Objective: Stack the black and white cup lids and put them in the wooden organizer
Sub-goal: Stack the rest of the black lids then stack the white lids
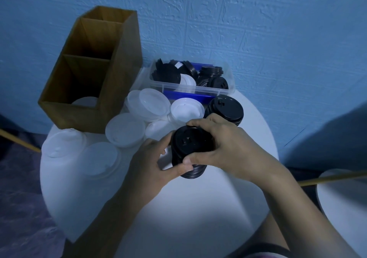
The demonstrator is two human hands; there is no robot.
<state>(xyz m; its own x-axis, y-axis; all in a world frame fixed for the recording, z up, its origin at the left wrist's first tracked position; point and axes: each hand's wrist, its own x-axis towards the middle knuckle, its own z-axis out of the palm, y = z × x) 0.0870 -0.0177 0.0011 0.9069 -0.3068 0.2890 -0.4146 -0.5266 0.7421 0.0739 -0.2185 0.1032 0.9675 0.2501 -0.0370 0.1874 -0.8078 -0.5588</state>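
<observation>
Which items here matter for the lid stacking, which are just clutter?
Job: black lid stack held by left hand and right hand; second black stack; white lids; clear bin of lids; wooden organizer.
Idle: side table; yellow rod.

Text: none legible | brands, numbers, signs: none made out | black lids [190, 144] — raised moulded marks on top only, too small to read

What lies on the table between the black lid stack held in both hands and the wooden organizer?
In the head view, loose white lids lie between the black lid stack and the wooden organizer; the stretch is not bare.
</observation>
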